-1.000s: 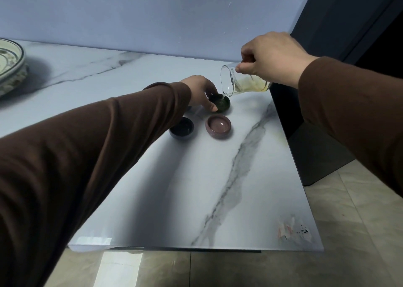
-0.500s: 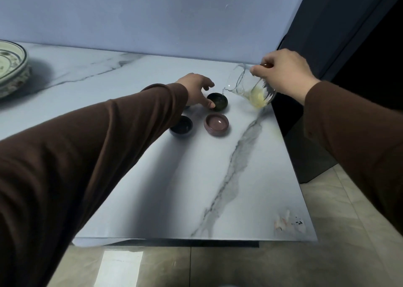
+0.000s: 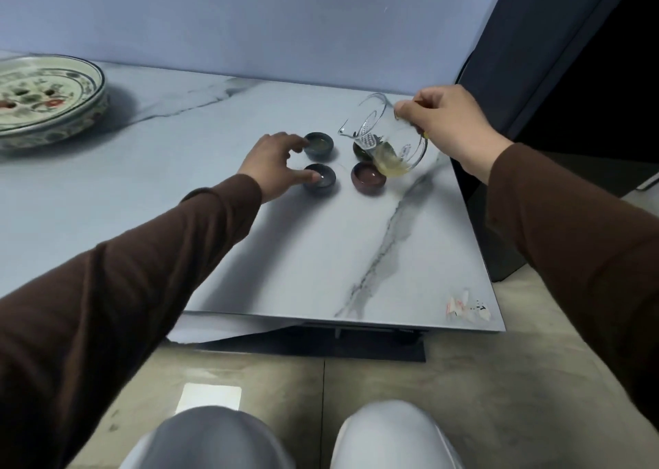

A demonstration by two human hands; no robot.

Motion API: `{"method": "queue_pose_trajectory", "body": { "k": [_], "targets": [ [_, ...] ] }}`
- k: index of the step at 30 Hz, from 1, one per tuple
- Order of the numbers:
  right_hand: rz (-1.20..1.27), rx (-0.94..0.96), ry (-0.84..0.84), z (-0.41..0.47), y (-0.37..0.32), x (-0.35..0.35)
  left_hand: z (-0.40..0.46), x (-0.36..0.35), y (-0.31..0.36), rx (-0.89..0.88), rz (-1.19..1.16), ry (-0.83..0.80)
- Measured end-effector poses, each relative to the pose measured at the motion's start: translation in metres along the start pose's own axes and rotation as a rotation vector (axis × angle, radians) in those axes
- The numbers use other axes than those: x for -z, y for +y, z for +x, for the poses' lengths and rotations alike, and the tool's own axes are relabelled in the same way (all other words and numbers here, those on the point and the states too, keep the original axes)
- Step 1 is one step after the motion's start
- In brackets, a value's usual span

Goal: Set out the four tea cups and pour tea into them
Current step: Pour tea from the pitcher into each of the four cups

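Note:
Small tea cups stand in a square on the marble table point(image 3: 321, 254). The far-left dark cup point(image 3: 318, 144) and the near-left dark cup point(image 3: 320, 179) sit by my left hand point(image 3: 276, 163), whose fingers are spread, thumb touching the near-left cup's rim. A brown cup point(image 3: 368, 182) stands near right. The far-right dark green cup point(image 3: 359, 150) is mostly hidden behind the glass pitcher point(image 3: 387, 137). My right hand point(image 3: 449, 126) holds that pitcher by its handle, tilted left, a little yellow tea pooled low inside, hanging above the right cups.
A large painted ceramic dish point(image 3: 42, 101) stands at the far left of the table. The table's right edge runs close beside the cups, with a dark panel point(image 3: 535, 76) beyond it. My knees point(image 3: 285, 440) are below the front edge, over a tiled floor.
My left hand has let go of the far-right cup and drawn back left to the two left cups. The pitcher has come off the pour and moved a little nearer. The camera tipped down.

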State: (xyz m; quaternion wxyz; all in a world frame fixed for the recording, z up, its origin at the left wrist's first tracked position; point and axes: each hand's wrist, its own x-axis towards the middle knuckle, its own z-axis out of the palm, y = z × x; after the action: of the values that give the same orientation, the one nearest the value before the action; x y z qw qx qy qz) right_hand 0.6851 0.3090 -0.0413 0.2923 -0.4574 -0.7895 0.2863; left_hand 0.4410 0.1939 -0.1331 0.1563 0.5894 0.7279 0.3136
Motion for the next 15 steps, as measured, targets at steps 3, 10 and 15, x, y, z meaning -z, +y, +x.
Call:
{"method": "queue_pose_trajectory", "body": {
  "k": [3, 10, 15],
  "targets": [
    [-0.141, 0.043, -0.035, -0.002, -0.013, -0.006, -0.007, -0.016, -0.011, 0.076, -0.010, -0.021],
    [-0.427, 0.161, -0.127, 0.002, -0.034, -0.019, -0.004, -0.037, -0.020, 0.119, -0.048, -0.026],
    [-0.548, 0.229, -0.183, 0.007, -0.043, -0.027, 0.000, -0.039, -0.018, 0.123, -0.105, -0.014]
  ]
}}
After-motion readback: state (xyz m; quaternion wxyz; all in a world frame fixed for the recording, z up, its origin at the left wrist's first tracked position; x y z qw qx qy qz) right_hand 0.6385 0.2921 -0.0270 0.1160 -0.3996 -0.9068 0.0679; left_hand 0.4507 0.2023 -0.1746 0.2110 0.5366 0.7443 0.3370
